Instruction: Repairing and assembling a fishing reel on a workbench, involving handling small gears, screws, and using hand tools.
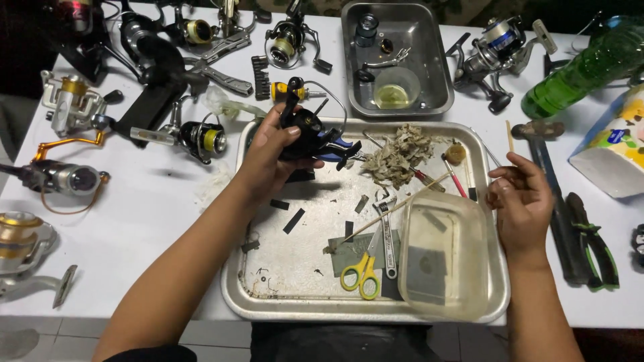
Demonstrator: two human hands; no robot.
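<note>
My left hand (268,151) grips a black fishing reel (314,132) with blue trim, held over the upper left part of a large metal tray (268,308). My right hand (522,201) hovers over the tray's right rim, fingers loosely curled, with nothing clearly in it. A thin wooden stick (396,208) lies slanted across the tray, its far end near that hand. Just left of my right hand sits a clear plastic container (443,255).
The tray also holds yellow-handled scissors (362,273), a small wrench (386,234), a wad of dirty tissue (401,155) and black scraps. Several reels (201,137) lie at left and behind. A smaller metal tray (429,67), green bottle (590,67) and pliers (594,245) are nearby.
</note>
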